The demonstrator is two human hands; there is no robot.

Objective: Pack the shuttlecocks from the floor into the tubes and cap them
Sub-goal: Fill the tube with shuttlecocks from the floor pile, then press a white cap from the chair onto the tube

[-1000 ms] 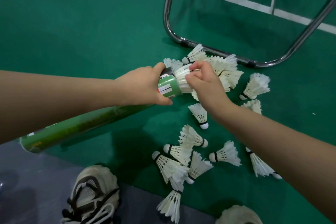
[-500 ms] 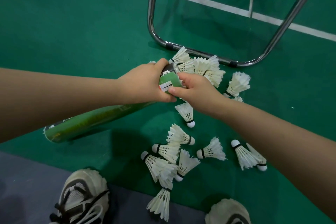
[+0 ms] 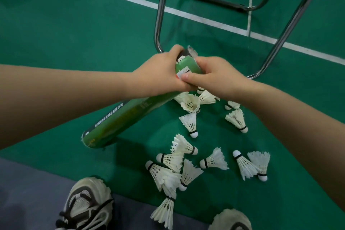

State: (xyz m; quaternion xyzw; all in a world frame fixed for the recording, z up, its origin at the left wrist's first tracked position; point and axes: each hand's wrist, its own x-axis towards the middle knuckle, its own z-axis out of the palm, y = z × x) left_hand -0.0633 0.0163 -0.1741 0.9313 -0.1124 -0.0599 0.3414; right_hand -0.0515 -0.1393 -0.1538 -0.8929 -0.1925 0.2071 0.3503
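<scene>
A long green shuttlecock tube (image 3: 119, 117) slants from lower left up to the middle, held off the green floor. My left hand (image 3: 158, 74) grips it just below its upper end. My right hand (image 3: 216, 76) wraps the upper end from the right, thumb lying across the tube's label; the tube's mouth is mostly hidden behind both hands. Several white feather shuttlecocks (image 3: 190, 121) lie scattered on the floor below my hands, some heaped (image 3: 168, 172) near my shoes, two more (image 3: 252, 164) at the right.
A chair's chrome tube frame (image 3: 158, 24) stands on the floor just behind my hands, another leg (image 3: 280, 37) slanting at the right. White court lines (image 3: 196, 17) cross the floor. My two shoes (image 3: 85, 205) sit at the bottom on a grey strip.
The feathers that stuck out of the tube's mouth are no longer visible. My right hand went from pushing them in to wrapping the tube's end. The tube tilted up; the view shifted down.
</scene>
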